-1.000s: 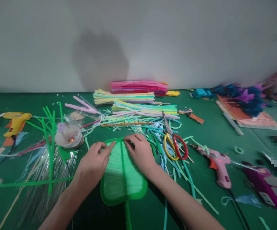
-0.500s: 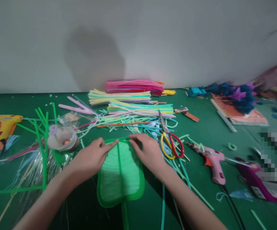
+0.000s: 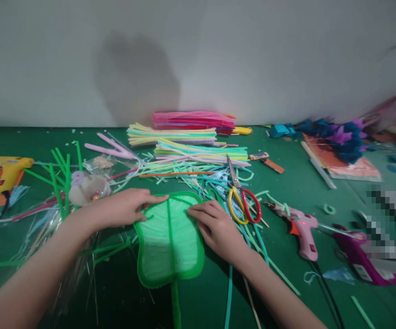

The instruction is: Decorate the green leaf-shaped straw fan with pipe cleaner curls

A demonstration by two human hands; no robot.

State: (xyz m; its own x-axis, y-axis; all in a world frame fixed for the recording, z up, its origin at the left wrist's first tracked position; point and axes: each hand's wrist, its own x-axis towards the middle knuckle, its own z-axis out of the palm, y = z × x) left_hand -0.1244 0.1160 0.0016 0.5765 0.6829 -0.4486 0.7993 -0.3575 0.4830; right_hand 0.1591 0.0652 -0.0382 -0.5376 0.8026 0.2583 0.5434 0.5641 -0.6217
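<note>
A green leaf shape [image 3: 156, 246], with a fuzzy pipe-cleaner rim, a midrib and a pale, finely lined sheet inside, lies in front of me, its stem [image 3: 176, 304] pointing towards me. My left hand [image 3: 129, 206] is at its upper left edge, index finger stretched along the top rim and the thumb lower down. At the upper right edge, my right hand [image 3: 214, 226] has its fingers together on the rim. Both hands are closed on the leaf. Scissors [image 3: 242, 196] with one yellow and one red handle lie just beyond my right hand.
Bundles of coloured pipe cleaners [image 3: 194, 119] lie along the wall. On the left are a yellow glue gun [image 3: 7, 171] and a cup of beads [image 3: 88, 189]. To the right are a pink glue gun [image 3: 305, 228], a purple tool [image 3: 358, 256] and dark blue flowers [image 3: 348, 141].
My left hand has turned flatter and its wrist has moved left. My right hand has slid down from the top rim to the upper right edge. The leaf's top shows more.
</note>
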